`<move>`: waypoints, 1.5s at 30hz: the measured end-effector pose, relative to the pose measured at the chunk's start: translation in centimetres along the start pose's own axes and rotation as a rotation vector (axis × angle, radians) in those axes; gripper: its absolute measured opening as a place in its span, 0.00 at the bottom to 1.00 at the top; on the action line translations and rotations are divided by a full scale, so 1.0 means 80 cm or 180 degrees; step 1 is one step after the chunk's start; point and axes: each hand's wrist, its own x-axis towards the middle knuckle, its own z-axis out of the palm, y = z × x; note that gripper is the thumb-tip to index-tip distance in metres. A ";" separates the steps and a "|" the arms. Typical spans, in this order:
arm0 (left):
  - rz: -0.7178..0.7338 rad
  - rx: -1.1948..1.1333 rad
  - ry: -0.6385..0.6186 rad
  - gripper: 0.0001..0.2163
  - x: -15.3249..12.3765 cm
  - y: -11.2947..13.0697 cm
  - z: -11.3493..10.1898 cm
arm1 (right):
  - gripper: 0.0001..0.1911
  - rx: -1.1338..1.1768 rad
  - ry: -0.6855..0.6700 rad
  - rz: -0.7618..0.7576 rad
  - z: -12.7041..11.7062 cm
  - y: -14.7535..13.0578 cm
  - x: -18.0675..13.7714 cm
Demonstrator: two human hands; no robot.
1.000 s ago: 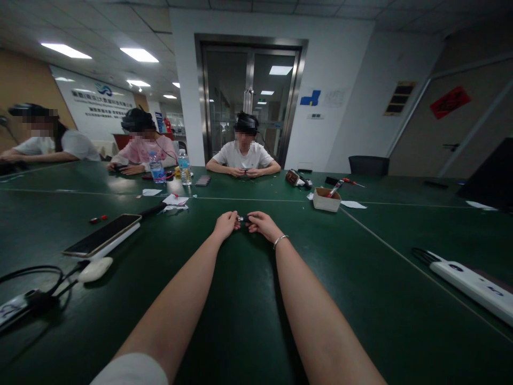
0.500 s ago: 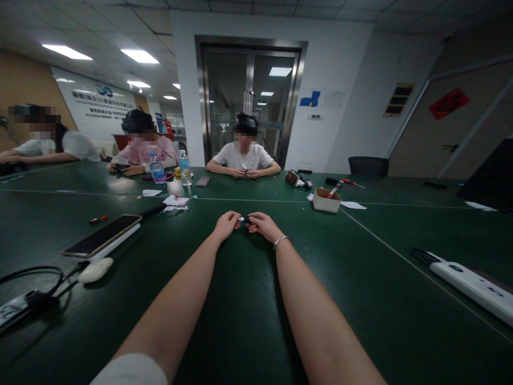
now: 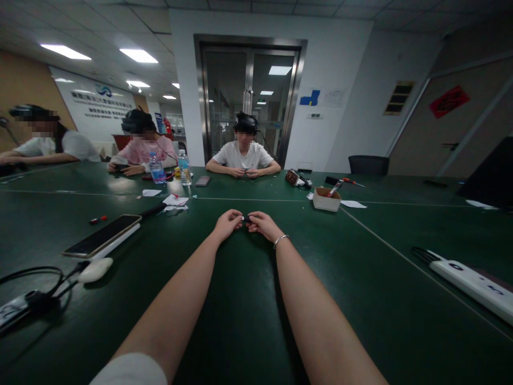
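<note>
Over the green table (image 3: 244,299), my hands meet at a small black object with a silver end (image 3: 246,218). My right hand (image 3: 262,225), with a silver bracelet at the wrist, pinches its black part between thumb and fingers. On the other side, the fingertips of my left hand (image 3: 228,224) are closed at the silver end. Fingers cover much of the object, and it is too small to tell its kind.
To the left lie a phone (image 3: 103,235), a white rounded case (image 3: 95,270) and cables. A small box (image 3: 326,200) with tools stands ahead right, a white power strip (image 3: 473,283) at far right. Bottles (image 3: 185,168) stand farther back. Several people sit across the table.
My left fingertips have shifted very slightly right, and less of the silver end shows between my hands. My right hand stays nearly still.
</note>
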 end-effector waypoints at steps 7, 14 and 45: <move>-0.0201 -0.0053 0.0085 0.08 0.004 -0.001 0.001 | 0.04 -0.0040 0.0025 0.0010 0.000 0.000 0.001; -0.0264 -0.0142 0.0041 0.09 0.005 -0.003 0.000 | 0.04 0.0004 0.0029 -0.0006 0.000 0.000 0.001; -0.0088 -0.0018 0.0084 0.08 0.003 -0.004 0.000 | 0.03 -0.0025 0.0105 0.0010 0.001 0.001 0.002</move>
